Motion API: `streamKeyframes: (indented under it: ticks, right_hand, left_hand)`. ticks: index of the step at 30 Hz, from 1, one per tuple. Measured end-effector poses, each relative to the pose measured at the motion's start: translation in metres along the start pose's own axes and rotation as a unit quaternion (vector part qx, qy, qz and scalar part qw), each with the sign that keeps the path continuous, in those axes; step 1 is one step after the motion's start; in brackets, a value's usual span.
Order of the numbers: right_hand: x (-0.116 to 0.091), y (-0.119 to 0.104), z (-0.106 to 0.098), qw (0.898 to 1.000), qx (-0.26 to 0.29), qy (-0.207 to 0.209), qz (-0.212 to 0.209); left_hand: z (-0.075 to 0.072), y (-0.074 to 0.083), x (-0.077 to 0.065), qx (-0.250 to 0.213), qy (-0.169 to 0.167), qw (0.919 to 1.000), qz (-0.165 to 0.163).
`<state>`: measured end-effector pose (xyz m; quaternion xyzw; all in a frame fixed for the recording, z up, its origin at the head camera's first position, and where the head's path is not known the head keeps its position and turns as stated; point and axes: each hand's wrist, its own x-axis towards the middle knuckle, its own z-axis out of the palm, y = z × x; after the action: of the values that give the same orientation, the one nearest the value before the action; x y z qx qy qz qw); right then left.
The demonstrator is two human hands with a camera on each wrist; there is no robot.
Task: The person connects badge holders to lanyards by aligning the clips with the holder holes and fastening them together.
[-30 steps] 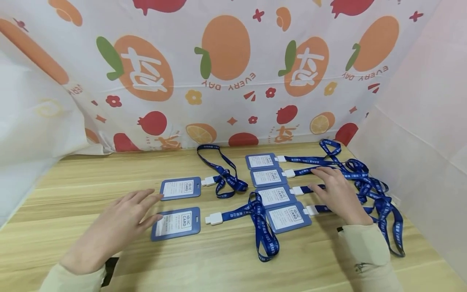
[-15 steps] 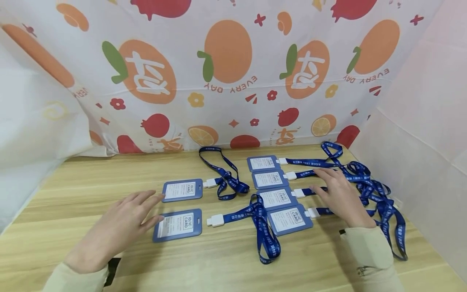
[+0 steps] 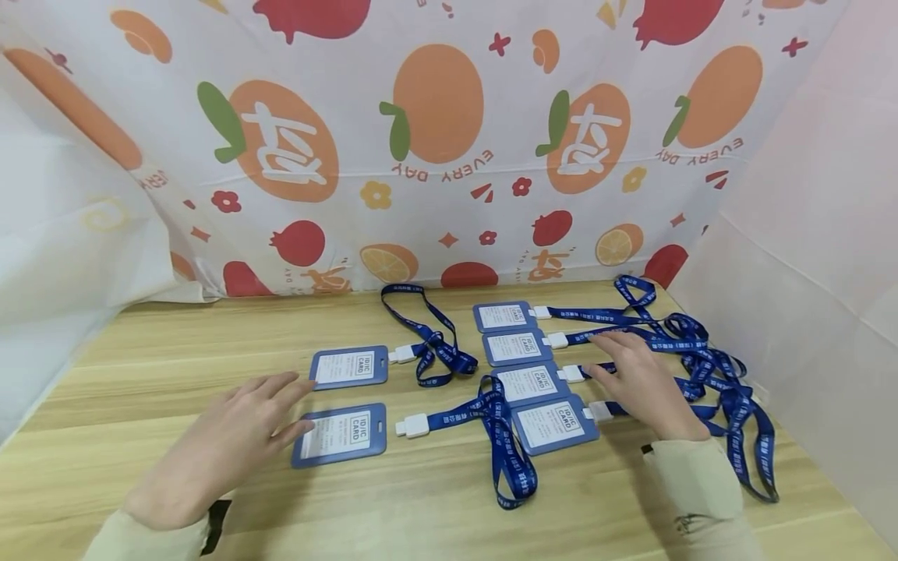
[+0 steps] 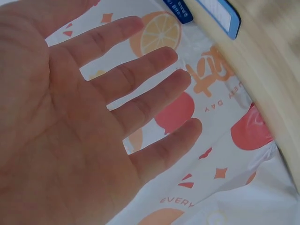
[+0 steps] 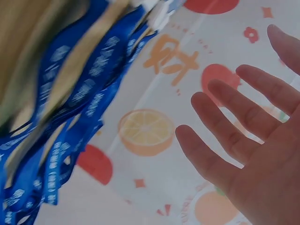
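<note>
My left hand (image 3: 224, 436) hovers palm down at the left ends of two blue ID card holders, the farther holder (image 3: 348, 367) and the nearer holder (image 3: 341, 435). Its fingers are spread and hold nothing, and the left wrist view shows the bare palm (image 4: 79, 122). The farther holder is attached to a blue lanyard (image 3: 438, 354); a small gap separates the nearer one from its lanyard's white clip (image 3: 412, 425). Over the straps of several more holders (image 3: 554, 425) at the right, my right hand (image 3: 645, 382) is spread out too, its palm (image 5: 267, 164) bare.
Lanyard straps (image 3: 737, 389) lie tangled along the right side of the wooden table (image 3: 421, 514). A folded lanyard loop (image 3: 512, 460) lies in the middle, beside the right group of holders. A fruit-print cloth (image 3: 435, 202) hangs behind, with a pale sheet (image 3: 793, 312) on the right.
My right hand has shifted slightly left over the straps. The left hand stays almost still, and the holders and lanyards keep their places; the head view tilts a little.
</note>
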<state>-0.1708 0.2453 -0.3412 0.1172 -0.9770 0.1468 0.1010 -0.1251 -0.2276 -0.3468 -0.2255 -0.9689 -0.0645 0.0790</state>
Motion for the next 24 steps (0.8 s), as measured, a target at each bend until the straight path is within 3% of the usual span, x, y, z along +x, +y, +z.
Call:
streamKeyframes:
  ticks: [10,24]
  right_hand:
    - [0.014,-0.043,0.002,0.997,0.037,0.013,-0.064]
    - [0.027,-0.107,0.025,0.983,0.069,-0.016,-0.171]
  left_hand:
    - [0.005,0.012,0.008,0.002,-0.031,0.9995,0.008]
    - [0.020,0.022,0.018,-0.022,-0.049,0.9979,0.035]
